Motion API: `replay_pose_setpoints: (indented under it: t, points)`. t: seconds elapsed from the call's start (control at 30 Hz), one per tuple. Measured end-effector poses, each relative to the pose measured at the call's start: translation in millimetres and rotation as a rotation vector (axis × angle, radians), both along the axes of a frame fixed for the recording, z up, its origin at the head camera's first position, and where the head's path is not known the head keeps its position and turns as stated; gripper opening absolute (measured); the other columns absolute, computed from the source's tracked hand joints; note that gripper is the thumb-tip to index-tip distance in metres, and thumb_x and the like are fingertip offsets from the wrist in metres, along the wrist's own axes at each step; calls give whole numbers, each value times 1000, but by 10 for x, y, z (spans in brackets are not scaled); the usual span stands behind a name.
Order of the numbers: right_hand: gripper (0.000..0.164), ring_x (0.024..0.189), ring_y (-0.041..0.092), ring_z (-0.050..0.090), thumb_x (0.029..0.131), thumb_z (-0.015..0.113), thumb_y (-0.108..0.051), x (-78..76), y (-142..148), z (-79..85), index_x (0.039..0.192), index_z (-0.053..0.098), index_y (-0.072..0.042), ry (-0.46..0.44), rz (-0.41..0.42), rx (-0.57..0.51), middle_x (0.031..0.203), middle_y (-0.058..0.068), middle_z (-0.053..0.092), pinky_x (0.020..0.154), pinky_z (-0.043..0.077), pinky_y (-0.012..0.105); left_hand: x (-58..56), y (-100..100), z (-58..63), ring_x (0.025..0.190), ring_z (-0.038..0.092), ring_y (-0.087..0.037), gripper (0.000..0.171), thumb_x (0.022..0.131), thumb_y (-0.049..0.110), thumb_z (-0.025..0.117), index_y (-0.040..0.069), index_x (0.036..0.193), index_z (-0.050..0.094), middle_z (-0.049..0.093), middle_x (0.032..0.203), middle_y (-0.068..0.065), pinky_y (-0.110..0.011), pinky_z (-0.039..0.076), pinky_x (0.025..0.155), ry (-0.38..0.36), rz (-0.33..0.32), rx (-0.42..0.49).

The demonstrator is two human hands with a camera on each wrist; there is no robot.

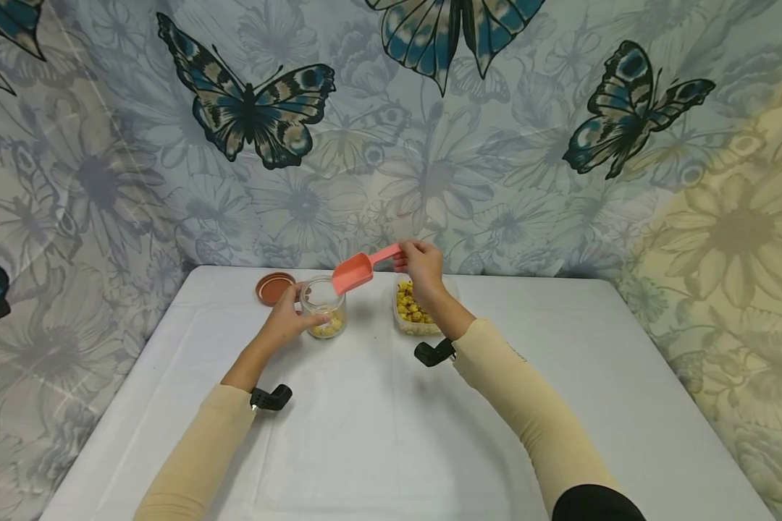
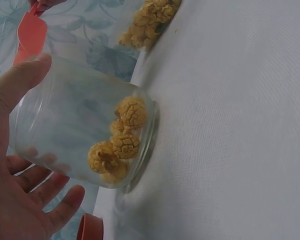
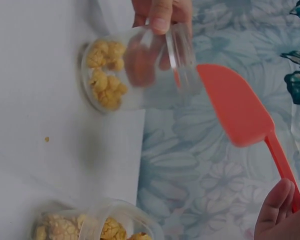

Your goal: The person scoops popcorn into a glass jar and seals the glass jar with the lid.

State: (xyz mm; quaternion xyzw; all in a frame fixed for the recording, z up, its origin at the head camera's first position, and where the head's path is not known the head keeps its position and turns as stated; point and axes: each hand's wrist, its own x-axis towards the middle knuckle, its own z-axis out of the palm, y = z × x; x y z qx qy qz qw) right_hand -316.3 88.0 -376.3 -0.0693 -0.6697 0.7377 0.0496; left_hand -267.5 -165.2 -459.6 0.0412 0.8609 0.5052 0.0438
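Observation:
My left hand (image 1: 285, 318) grips a clear glass jar (image 2: 75, 120) standing on the table, thumb on one side and fingers round the other. Several pieces of yellow popcorn (image 2: 125, 145) lie at the jar's bottom. In my right hand (image 1: 420, 266) is the handle of a coral-red scoop (image 1: 353, 273), held above the table. The scoop tilts down to the left, its front edge right at the jar's mouth in the head and right wrist views. Below the right hand sits a clear plastic tub (image 1: 417, 329) of popcorn, partly hidden by that hand and wrist.
A reddish-brown round lid (image 1: 274, 288) lies left of the jar, near the table's back edge. One small crumb (image 3: 47, 139) is on the white tablecloth (image 1: 365, 420) between jar and tub. Behind the table hangs a butterfly-patterned cloth (image 1: 430, 181).

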Motion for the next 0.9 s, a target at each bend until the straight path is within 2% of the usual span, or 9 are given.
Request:
replay_pose_setpoints:
  t: [0.27, 0.5, 0.67, 0.9]
  points:
    - [31, 59, 11, 60, 99, 55, -17, -15, 91, -16, 117, 63, 7, -8, -7, -42, 76, 4, 62, 58, 55, 21, 20, -4, 43, 136, 37, -37, 91, 82, 30, 79, 3, 150, 25, 35, 147, -21, -55, 38, 109, 8, -15, -13]
    - [27, 58, 9, 58, 100, 54, -17, -29, 159, -16, 110, 64, 6, 9, -22, -54, 76, 6, 62, 57, 53, 21, 4, -35, 84, 139, 34, -38, 98, 82, 33, 78, 2, 153, 20, 30, 152, -24, -55, 36, 111, 27, -29, -59]
    - [25, 62, 13, 58, 100, 54, -16, -55, 192, 9, 109, 64, 5, 6, -33, -69, 75, 4, 62, 59, 53, 22, -3, -54, 173, 138, 35, -41, 101, 80, 39, 79, 5, 154, 20, 30, 152, -22, -55, 35, 112, 59, -39, -80]
    - [30, 58, 11, 57, 99, 55, -16, -80, 301, 49, 116, 62, 9, 33, -47, -102, 73, 3, 61, 56, 52, 20, -16, 12, 319, 143, 31, -35, 100, 78, 46, 79, 9, 154, 24, 28, 154, -17, -56, 31, 115, 79, -14, -98]
